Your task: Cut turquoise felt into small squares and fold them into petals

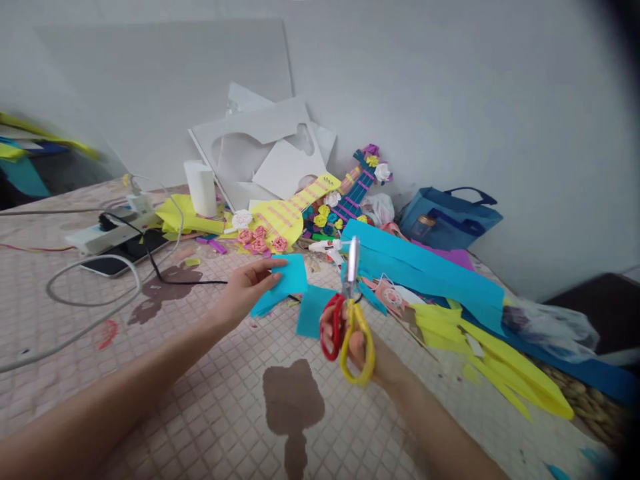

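Observation:
My left hand [250, 288] pinches a blue paper square [293, 273] at its left edge, thumb on top. Below that square lie more blue pieces, one of them a second square [313, 312] flat on the table between my hands. Scissors [351, 267] with one red and one yellow handle are in my right hand [357, 343], fingers through the loops. Their blades point up and away from me and look closed, apart from the paper. A white glue gun [327, 247] lies just beyond the blades.
Yellow [280, 223] and blue [357, 193] paper guitars with paper flowers lie at the back. A long blue paper strip [425, 260] and yellow paper [490, 353] spread rightward. Cables, a power strip [107, 230] and a phone-like black device [125, 257] occupy the left. A blue bag [445, 217] stands back right.

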